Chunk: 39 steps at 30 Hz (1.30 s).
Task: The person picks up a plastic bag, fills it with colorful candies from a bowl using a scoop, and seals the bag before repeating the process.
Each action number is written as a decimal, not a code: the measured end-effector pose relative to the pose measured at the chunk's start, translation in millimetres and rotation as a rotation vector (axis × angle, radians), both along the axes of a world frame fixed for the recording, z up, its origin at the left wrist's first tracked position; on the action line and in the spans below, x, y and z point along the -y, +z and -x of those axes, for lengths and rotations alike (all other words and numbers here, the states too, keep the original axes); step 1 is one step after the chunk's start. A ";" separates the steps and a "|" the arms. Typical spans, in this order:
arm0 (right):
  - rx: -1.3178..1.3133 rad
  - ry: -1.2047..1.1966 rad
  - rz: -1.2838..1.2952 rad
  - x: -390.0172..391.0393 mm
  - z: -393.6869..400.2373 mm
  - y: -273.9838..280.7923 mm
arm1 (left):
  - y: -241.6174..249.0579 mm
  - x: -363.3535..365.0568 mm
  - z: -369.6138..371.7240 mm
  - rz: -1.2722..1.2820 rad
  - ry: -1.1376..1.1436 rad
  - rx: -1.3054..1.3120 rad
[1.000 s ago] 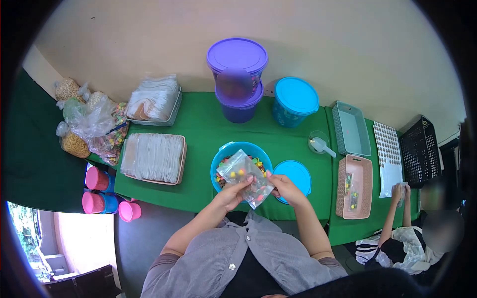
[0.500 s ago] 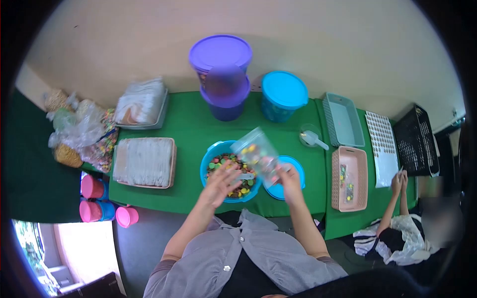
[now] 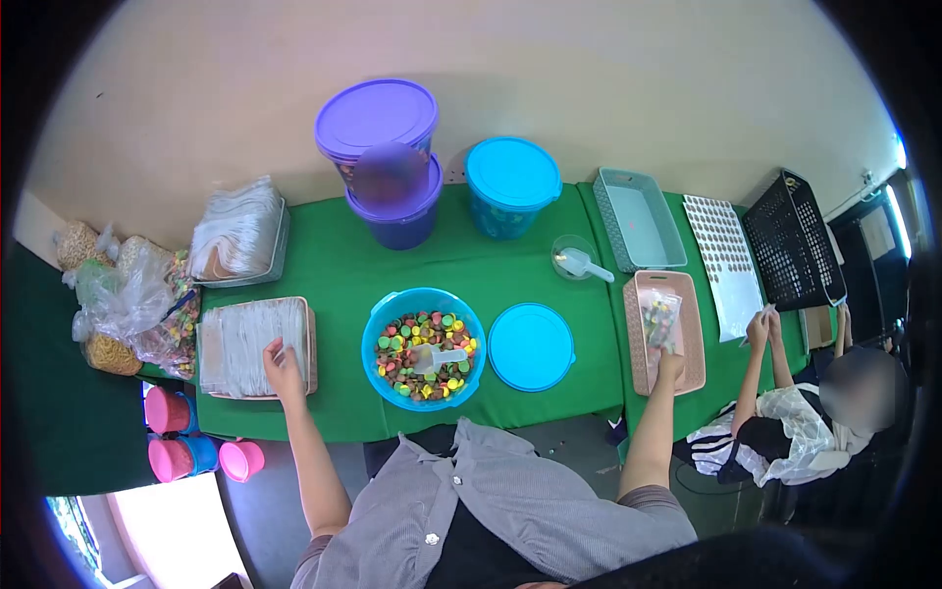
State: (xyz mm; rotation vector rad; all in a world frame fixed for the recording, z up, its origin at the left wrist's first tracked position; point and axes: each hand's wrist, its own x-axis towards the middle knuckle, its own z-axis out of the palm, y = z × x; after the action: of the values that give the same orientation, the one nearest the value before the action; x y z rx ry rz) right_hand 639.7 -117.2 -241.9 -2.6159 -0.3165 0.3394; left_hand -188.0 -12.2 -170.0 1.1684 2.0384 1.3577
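My left hand (image 3: 285, 369) is at the right side of a pink basket (image 3: 312, 348) filled with a stack of clear plastic bags (image 3: 253, 346). Its fingers are apart and overlap the edge of the stack, with nothing seen in them. Out to the right, my right hand (image 3: 671, 366) grips the lower end of a clear zip bag of colourful candies (image 3: 660, 319) inside another pink basket (image 3: 696, 344). Between my arms stands a blue tub (image 3: 375, 385) of colourful candies, a white scoop (image 3: 439, 360) lying on top of them.
A blue lid (image 3: 532, 347) lies beside the tub. Behind stand stacked purple buckets (image 3: 377, 123), a lidded blue bucket (image 3: 512, 177) and a clear cup with a scoop (image 3: 579, 261). A grey-green basket (image 3: 640, 221), a sticker sheet (image 3: 721, 260) and a black crate (image 3: 793, 240) are right, near another person (image 3: 785, 422).
My right hand has carried the candy bag from above the tub rightward into the pink basket. My left hand has moved left from over the tub to the stack of bags.
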 end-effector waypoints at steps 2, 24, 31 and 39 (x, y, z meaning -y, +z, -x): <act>0.460 -0.116 -0.014 -4.2 61.8 34.8 | 4.3 7.5 -8.1 0.099 0.069 -0.395; -0.107 1.288 -0.953 -123.1 491.3 192.2 | 82.4 25.4 -76.3 -0.048 0.125 -0.281; -1.148 1.144 -0.729 -118.4 515.1 198.7 | 150.1 43.0 -151.1 -0.238 -0.387 0.497; -1.130 1.434 -0.625 -99.6 473.3 224.3 | 191.0 41.2 -174.1 -0.353 -0.592 0.971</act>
State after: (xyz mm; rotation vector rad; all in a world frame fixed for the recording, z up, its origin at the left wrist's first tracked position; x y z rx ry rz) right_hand 166.4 -17.6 -17.6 -0.8977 -1.4549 1.6575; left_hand -13.9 -53.5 20.9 0.8532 0.7300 1.5447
